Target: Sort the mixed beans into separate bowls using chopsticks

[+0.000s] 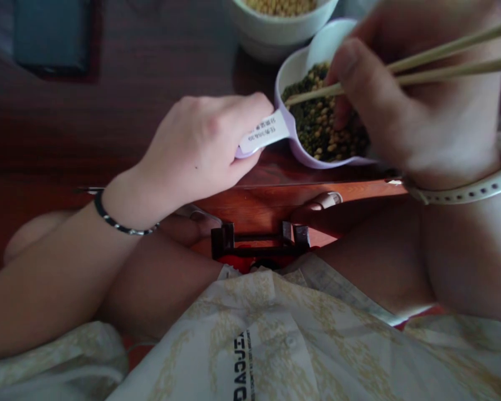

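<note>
My left hand point(204, 139) wraps around the white labelled handle point(264, 132) of a lilac-and-white scoop bowl point(291, 72), holding it on the wooden table point(108, 122). The bowl holds a mix of dark green beans and yellow soybeans point(323, 125). My right hand point(384, 94) pinches a pair of wooden chopsticks point(446, 69) above the bowl, and their tips reach across the beans toward its left rim. Behind it stands a white bowl point(275, 33) of yellow soybeans point(281, 5), cut off by the top of the picture.
A dark flat tablet or phone point(52, 36) lies at the far upper left of the dark wood table. A small dark wooden stand point(259, 242) sits below the table's near edge point(300, 189). A pale patterned cloth point(250, 345) covers my lap.
</note>
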The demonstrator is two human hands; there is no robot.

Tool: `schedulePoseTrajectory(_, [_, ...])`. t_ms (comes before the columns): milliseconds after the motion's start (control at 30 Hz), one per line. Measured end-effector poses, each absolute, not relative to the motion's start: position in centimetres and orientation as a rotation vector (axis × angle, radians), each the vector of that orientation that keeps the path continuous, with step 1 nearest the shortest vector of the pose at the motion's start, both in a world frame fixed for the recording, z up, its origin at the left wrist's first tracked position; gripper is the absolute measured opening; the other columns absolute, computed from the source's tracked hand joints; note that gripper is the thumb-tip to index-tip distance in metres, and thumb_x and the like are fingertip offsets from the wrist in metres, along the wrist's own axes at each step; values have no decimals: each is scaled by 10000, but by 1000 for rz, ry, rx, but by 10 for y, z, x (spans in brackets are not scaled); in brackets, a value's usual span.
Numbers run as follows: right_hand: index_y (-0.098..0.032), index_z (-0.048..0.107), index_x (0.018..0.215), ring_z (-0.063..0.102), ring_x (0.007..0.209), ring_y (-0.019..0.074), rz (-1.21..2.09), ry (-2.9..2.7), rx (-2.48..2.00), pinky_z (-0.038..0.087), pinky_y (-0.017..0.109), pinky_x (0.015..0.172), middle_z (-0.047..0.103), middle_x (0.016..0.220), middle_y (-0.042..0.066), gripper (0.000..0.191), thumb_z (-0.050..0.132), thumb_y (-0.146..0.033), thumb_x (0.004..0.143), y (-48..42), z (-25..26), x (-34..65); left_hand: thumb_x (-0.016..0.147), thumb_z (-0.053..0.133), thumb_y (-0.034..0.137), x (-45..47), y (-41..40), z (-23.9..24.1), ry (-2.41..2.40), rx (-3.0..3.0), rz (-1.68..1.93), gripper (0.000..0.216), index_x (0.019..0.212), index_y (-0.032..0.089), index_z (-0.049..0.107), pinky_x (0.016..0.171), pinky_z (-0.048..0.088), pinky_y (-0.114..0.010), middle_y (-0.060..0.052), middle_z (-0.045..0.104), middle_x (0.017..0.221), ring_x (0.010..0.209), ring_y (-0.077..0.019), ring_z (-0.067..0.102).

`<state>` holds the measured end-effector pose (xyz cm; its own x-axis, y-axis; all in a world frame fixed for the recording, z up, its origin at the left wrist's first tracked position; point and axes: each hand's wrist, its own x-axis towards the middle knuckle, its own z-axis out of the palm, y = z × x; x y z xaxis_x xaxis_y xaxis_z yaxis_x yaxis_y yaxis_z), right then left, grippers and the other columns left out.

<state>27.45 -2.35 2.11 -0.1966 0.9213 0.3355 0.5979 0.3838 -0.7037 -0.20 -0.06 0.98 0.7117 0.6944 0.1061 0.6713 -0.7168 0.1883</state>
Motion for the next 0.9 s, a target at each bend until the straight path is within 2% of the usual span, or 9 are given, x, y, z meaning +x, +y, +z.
schedulePoseTrajectory(100, [-174,767,950,541,640,117,435,-1956,-1261,380,322,657,664,741,26,342,631,-459,1082,-26,22,264,998,553,285,-5,1,5,1068,2803,334,288,1237,214,696,843,582,-370,-77,776,1112,1021,-270,756])
schedulePoseTrajectory(233, [-204,740,897,520,594,109,490,-1873,-1229,361,288,597,646,685,-10,308,670,-457,1057,-21,13,265,995,593,241,-8,1,0,995,2804,416,240,1212,204,689,796,569,-337,-70,780,1100,983,-239,761])
schedulePoseTrajectory(567, [-211,743,881,571,575,116,646,-1803,-1179,401,246,547,660,668,-18,322,690,-483,1046,-18,16,267,999,636,180,-10,1,-1,929,2826,434,259,1257,187,662,803,578,-309,-74,801,1139,1015,-216,775])
schedulePoseTrajectory(900, [-210,750,922,545,595,130,926,-1602,-1284,405,290,557,635,691,29,424,669,-611,1033,-23,28,269,1026,646,211,-12,3,-8,910,2818,460,255,1280,183,648,802,568,-296,-54,795,1162,1011,-206,778])
